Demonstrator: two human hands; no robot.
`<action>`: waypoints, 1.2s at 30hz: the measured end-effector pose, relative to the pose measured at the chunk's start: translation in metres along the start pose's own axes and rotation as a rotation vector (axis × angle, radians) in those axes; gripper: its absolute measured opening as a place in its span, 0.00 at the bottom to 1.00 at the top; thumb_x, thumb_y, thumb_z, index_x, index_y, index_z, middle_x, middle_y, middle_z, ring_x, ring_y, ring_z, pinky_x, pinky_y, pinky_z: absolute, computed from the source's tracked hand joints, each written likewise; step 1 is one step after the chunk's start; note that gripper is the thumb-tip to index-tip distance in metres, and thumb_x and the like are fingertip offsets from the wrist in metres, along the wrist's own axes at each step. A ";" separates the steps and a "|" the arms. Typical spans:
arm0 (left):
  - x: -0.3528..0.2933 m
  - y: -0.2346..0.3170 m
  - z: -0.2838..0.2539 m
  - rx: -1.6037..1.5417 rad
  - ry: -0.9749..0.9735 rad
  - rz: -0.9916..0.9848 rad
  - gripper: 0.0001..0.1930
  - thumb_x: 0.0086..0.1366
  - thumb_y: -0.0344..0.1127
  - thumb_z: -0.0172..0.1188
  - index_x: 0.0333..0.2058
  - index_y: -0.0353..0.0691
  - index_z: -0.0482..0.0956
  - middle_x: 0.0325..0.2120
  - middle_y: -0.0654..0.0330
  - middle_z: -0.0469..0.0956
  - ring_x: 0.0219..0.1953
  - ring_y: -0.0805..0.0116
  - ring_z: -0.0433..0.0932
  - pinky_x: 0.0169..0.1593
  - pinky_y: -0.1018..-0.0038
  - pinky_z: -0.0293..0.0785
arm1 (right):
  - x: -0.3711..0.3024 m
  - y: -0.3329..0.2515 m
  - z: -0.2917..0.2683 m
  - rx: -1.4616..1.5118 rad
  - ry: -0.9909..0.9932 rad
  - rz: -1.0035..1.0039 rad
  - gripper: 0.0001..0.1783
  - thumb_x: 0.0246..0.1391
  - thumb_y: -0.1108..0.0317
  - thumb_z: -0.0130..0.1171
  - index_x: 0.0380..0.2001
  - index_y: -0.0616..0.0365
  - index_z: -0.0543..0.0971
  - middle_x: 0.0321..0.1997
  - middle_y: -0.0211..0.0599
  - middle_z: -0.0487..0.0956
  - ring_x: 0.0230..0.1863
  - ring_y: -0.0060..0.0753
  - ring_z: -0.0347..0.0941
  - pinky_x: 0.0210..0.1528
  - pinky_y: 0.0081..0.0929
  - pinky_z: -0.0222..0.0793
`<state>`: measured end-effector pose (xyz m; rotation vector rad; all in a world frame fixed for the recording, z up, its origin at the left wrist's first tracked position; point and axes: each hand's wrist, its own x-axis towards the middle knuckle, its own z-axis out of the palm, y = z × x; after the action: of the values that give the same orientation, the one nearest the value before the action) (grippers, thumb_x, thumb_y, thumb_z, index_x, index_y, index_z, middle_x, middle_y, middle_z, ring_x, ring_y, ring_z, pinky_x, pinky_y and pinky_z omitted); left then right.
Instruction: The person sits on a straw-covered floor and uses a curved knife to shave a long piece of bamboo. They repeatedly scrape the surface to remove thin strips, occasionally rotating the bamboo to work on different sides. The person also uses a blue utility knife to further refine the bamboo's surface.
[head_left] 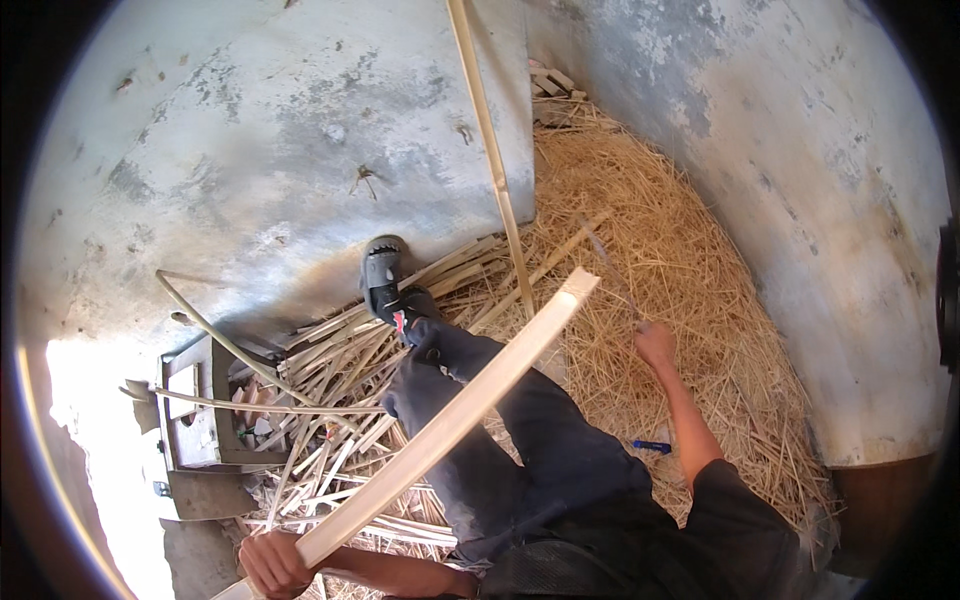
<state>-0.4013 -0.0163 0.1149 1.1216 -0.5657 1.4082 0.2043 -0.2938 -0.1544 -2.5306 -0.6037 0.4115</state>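
Note:
My left hand [274,565] is closed around the lower end of a long, pale split bamboo strip [450,415]. The strip slants up to the right across my legs, and its far end shows a node and a squarely cut tip. Over the pile of shavings, my right hand [655,343] is closed on the handle of a long, narrow knife [610,263]. The handle is mostly hidden in the fist, and the thin blade points away to the upper left, apart from the strip.
Straw-like bamboo shavings [690,260] cover the floor on the right. Split strips [340,370] lie heaped under my legs. A tall bamboo pole [485,130] leans on the wall [250,130]. A grey box [195,440] stands at left; a small blue object [652,446] lies near my right forearm.

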 end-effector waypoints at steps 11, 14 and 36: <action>0.004 -0.067 0.013 -0.658 0.271 0.126 0.27 0.67 0.28 0.57 0.08 0.55 0.63 0.04 0.76 0.59 0.07 0.86 0.53 0.15 0.82 0.49 | -0.090 -0.153 -0.056 1.528 -0.135 0.060 0.29 0.69 0.41 0.56 0.49 0.61 0.80 0.10 0.17 0.55 0.09 0.13 0.49 0.14 0.20 0.49; 0.004 -0.110 0.009 -0.833 0.343 0.059 0.28 0.67 0.28 0.58 0.07 0.54 0.63 0.04 0.75 0.58 0.07 0.85 0.51 0.15 0.80 0.49 | -0.099 -0.186 -0.089 1.733 -0.222 -0.214 0.46 0.66 0.31 0.51 0.68 0.64 0.70 0.10 0.14 0.52 0.08 0.13 0.46 0.13 0.19 0.48; -0.031 -0.106 0.002 -0.527 0.491 -0.041 0.25 0.53 0.17 0.66 0.44 0.47 0.64 0.25 0.69 0.65 0.31 0.76 0.68 0.46 0.73 0.68 | -0.131 -0.218 -0.109 2.271 -0.382 -0.246 0.33 0.64 0.55 0.48 0.68 0.62 0.71 0.10 0.14 0.52 0.08 0.12 0.47 0.13 0.17 0.58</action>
<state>-0.3052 -0.0126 0.0603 0.3473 -0.5087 1.3287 0.0613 -0.2324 0.0745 -0.2122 -0.1683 0.7738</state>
